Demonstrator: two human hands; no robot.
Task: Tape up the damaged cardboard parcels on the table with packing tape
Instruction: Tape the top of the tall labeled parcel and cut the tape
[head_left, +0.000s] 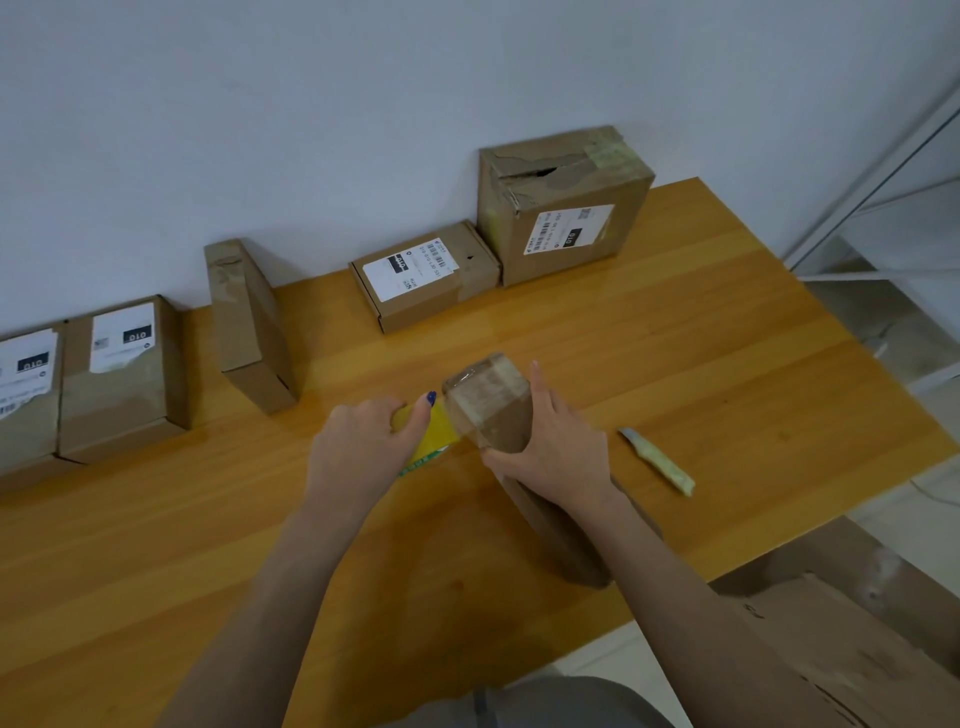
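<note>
Holding parcel (506, 428) and, seemingly, tape roll (434, 439).

A makeshift parcel-handling room rather than a home: labelled cardboard parcels (566, 218) line a bare white wall (363, 104) beyond the left hand (358, 441) and right hand (550, 447), on a wooden table (727, 338). Far right of the right hand stands a white metal shelf frame (872, 260); below it a worn carton (857, 649) lies on the pale floor (935, 488)
</note>
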